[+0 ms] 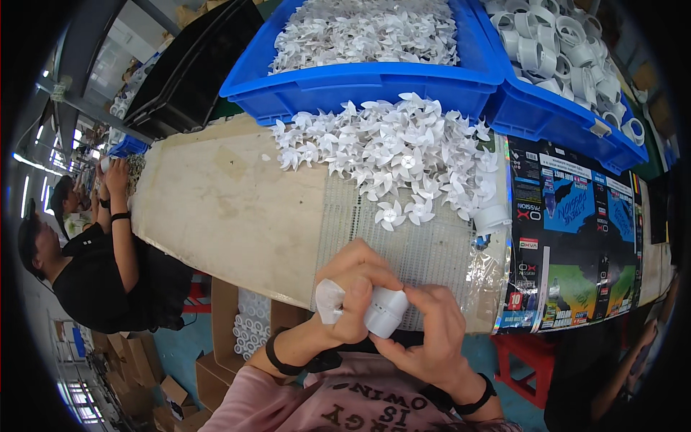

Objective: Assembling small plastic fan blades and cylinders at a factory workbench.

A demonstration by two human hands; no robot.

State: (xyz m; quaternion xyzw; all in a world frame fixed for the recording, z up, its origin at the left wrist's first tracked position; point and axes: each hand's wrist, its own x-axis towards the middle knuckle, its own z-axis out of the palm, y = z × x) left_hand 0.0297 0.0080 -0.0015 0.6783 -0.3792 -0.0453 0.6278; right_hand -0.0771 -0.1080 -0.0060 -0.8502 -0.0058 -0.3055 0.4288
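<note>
In front of my chest, a short white plastic cylinder (386, 314) with a raised band is held between both hands. My left hand (353, 291) is closed against its left side. A thin white piece (330, 301), perhaps a fan blade wheel, sticks out at the back of that hand's grip; its full shape is hidden. My right hand (439, 327) pinches the cylinder's right side between thumb and fingers. Beyond my hands, a heap of white fan blade wheels (403, 155) spreads over the table. A white plastic ring (492, 218) lies at the heap's right edge.
A blue crate (360, 75) of blade wheels stands behind the heap. Another blue crate (554, 122) at right holds white rings. Dark printed sheets (568, 237) cover the table's right. Below are a carton (224, 324) with white parts and a red stool (529, 367). Co-workers (97, 263) sit left.
</note>
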